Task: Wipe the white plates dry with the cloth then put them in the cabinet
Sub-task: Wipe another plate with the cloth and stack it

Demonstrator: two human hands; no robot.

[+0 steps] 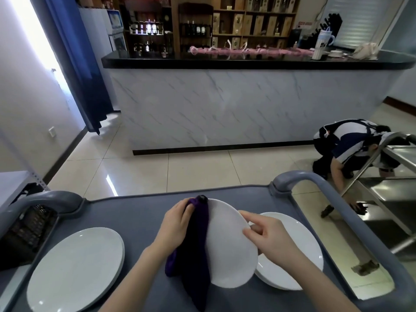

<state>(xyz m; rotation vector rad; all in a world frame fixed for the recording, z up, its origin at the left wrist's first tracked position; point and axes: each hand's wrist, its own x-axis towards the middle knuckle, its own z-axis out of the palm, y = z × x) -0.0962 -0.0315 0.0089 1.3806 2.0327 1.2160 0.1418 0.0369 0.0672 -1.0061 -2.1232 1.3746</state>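
Your left hand (177, 224) grips the dark purple cloth (195, 255), fingers curled round its top, pressing it against the left edge of the white plate (227, 248). Your right hand (270, 237) pinches the opposite rim, holding that plate tilted above the grey cart (139, 212). Just under it, the right-hand plates (299, 244) lie on the cart top; the left-hand plates (76, 269) lie well apart. Beyond the cart stands a marble-fronted counter (225, 109), with another person (346, 149) crouching on the floor at its right end.

surface: grey cart top (139, 212) | on it: left plates (76, 266); right plates (299, 239)
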